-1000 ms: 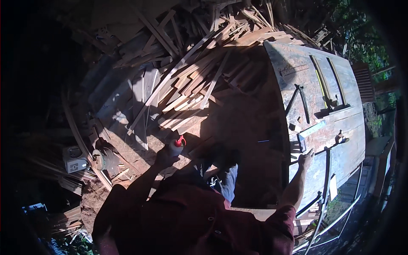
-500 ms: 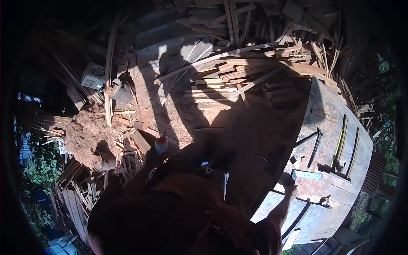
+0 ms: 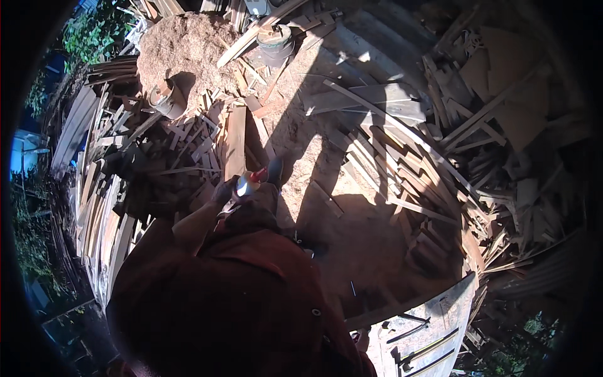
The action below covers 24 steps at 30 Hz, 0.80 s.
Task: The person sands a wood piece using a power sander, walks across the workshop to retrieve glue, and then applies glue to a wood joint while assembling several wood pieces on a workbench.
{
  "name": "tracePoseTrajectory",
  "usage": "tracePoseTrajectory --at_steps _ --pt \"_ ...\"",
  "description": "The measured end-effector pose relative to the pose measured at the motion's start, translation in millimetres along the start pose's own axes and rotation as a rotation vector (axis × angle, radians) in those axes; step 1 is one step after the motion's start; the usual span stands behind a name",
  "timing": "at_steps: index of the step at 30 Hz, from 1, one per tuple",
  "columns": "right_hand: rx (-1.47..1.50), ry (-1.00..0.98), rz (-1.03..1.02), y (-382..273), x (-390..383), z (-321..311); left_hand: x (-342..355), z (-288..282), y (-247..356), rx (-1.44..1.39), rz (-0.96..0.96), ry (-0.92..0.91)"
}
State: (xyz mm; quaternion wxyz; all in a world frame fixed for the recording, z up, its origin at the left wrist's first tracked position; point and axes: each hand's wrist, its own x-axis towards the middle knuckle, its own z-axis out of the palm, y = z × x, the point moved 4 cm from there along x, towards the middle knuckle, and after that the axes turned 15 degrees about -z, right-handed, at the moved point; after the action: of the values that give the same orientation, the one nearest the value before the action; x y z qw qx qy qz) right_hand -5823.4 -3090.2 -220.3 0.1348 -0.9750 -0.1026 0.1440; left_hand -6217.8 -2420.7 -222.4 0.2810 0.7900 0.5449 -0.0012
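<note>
White bottle [image 3: 247, 185], red nozzle [image 3: 259, 174], gripped by left fingers [image 3: 225, 190]; right fingers [image 3: 357, 337]: cannot tell. Drum [image 3: 275, 50], twelve o'clock, wood [image 3: 274, 32] atop; bucket [image 3: 168, 102], ten o'clock.

the bottle [image 3: 245, 186] is white, its nozzle [image 3: 259, 175] red; maroon shirt [image 3: 251, 254], tan sawdust [image 3: 182, 47], green leaves [image 3: 97, 34], pale grey desk [image 3: 453, 306].

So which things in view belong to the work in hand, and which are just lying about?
In hand:
- white bottle with a red top, gripped by the left hand

Apparently just lying about:
- shavings heap
- round container beside it
- wood strips
- dark bars on the pale tabletop
</note>
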Motion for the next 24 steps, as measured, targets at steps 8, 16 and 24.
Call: tracePoseTrajectory --at_steps 8,16,24 --pt "0.302 -0.336 -0.019 -213.6 79.1 79.5 68.9 -46.3 -23.0 0.002 -0.556 -0.143" --pt "0.446 -0.487 0.159 -362.4 114.4 93.1 276.5 -107.6 -26.9 -0.156 -0.457 -0.045" --pt "0.558 -0.468 0.297 -472.0 254.8 138.0 474.0 -144.5 18.4 -0.144 -0.387 -0.046"
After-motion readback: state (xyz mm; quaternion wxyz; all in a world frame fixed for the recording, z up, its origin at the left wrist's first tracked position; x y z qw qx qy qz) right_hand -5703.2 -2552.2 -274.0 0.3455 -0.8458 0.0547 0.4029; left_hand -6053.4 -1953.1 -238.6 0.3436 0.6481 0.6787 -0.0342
